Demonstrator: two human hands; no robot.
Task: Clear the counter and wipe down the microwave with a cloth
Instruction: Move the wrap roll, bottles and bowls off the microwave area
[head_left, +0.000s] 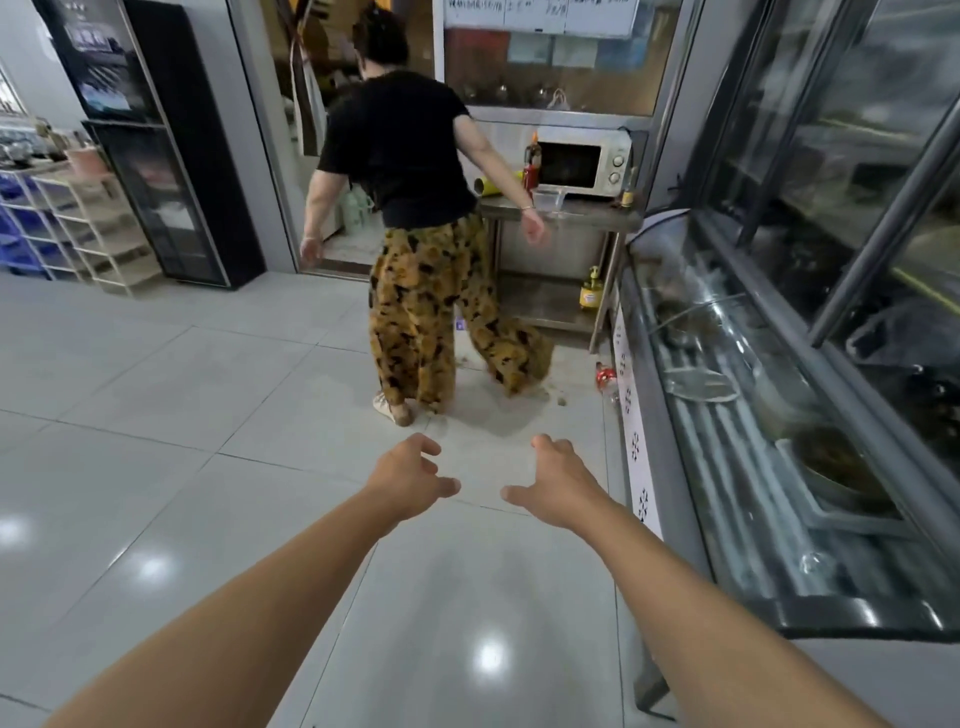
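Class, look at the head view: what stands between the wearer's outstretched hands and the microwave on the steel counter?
In the head view, another person stands on the tiled floor between the left hand, right hand and microwave.

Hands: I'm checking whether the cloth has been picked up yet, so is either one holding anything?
Nothing is held: left hand and right hand are both empty.

I see a steel counter (597, 218) far right, carrying a cream microwave (584, 163), sauce bottles (531, 166) to its left, a clear container (550, 200) in front.
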